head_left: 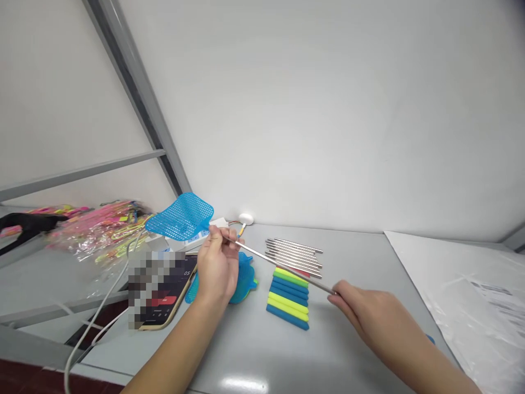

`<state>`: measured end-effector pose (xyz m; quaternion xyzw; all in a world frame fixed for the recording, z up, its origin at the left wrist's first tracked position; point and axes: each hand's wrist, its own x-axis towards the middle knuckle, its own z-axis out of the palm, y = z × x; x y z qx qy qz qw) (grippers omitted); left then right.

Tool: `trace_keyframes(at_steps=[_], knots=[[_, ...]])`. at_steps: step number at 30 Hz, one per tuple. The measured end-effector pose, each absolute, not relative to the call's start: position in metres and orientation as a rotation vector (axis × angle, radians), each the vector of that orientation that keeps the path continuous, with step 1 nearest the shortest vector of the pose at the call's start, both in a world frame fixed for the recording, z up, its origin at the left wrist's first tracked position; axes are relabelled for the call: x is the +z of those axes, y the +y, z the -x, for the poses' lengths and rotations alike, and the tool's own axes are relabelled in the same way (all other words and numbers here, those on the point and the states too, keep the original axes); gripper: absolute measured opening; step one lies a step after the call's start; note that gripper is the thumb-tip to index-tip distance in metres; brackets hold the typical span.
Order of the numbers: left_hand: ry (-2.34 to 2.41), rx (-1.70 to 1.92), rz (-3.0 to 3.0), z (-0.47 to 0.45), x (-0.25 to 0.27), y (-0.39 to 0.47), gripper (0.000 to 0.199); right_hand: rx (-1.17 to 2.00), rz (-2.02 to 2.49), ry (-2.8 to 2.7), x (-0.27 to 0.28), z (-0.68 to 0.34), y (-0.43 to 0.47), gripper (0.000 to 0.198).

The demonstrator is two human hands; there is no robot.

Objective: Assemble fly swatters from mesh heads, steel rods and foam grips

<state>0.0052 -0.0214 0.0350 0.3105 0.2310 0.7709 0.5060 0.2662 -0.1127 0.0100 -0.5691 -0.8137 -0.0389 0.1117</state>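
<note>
My left hand (pixel 219 268) is closed around the joint where a blue mesh fly swatter head (pixel 180 218) meets a thin metal rod (pixel 262 255). The swatter is held up above the table, its head pointing left. At the rod's other end, my right hand (pixel 369 309) grips it between thumb and fingers. Below the rod lies a row of blue, green and yellow handle sleeves (pixel 288 298). Just behind them are several loose metal rods (pixel 293 254). More blue swatter heads (pixel 246 279) lie on the table, partly hidden by my left hand.
A phone (pixel 178 293) lies left of my left wrist, near a white power strip (pixel 197 239) with cables. Bagged colourful goods (pixel 110 224) fill the left side beside a metal frame (pixel 139 82). A white plastic bag (pixel 459 290) covers the table's right side. A wall stands behind.
</note>
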Motion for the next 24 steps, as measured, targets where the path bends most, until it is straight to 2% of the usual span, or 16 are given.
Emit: trace_keyframes(at_steps=[4,8,16,24], knots=[[0.453,1.860,-0.592,-0.009,0.045,-0.034,0.029,-0.475,1.643,-2.361,0.002,-0.310,-0.149,0.033],[0.404,1.849,-0.504,-0.016,0.057,-0.041,0.033,-0.629,1.647,-2.338,-0.001,-0.361,-0.186,0.030],[0.380,1.952,-0.395,-0.005,0.086,-0.051,0.033,-0.618,1.778,-2.198,-0.005,-0.447,-0.256,0.030],[0.387,1.843,-0.458,-0.008,0.079,-0.071,0.032,-0.478,1.830,-2.143,0.001,-0.473,-0.275,0.027]])
